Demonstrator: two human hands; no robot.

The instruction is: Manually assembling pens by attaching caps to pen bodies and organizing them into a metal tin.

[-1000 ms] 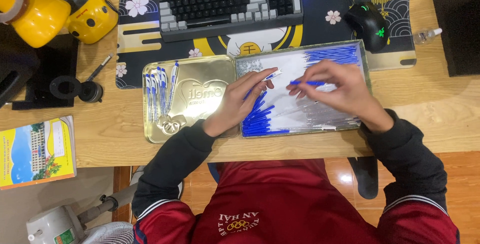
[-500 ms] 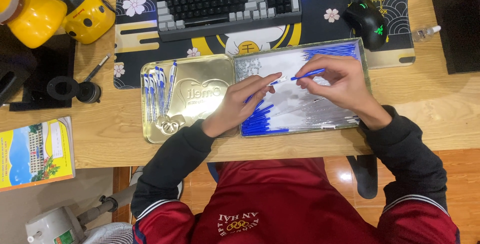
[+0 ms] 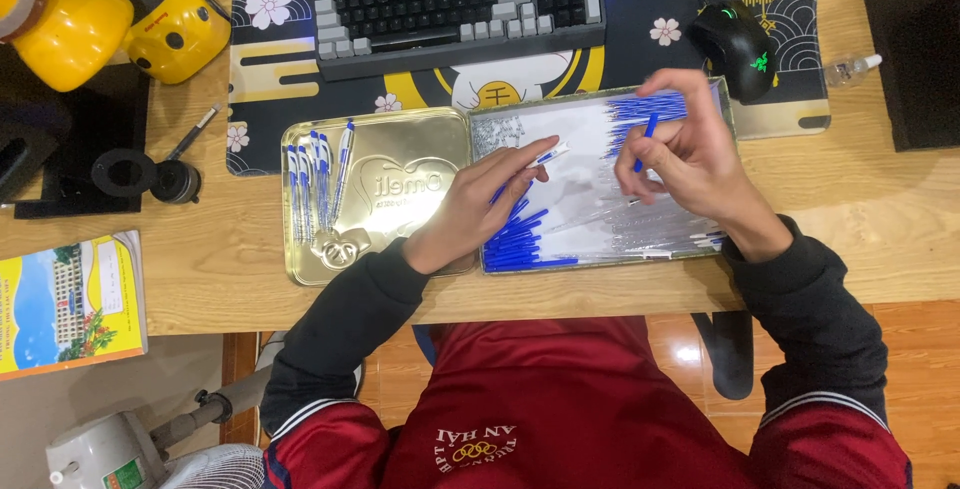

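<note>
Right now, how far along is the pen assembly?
Done: a few assembled pens lie in a row in the gold tin lid. In hand: the left hand holds a white pen barrel, the right hand a blue part. Left: many loose blue parts in the tray.

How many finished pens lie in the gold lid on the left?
About 5 pens, side by side along the left of the gold lid. They overlap, so one may be hidden.
</note>
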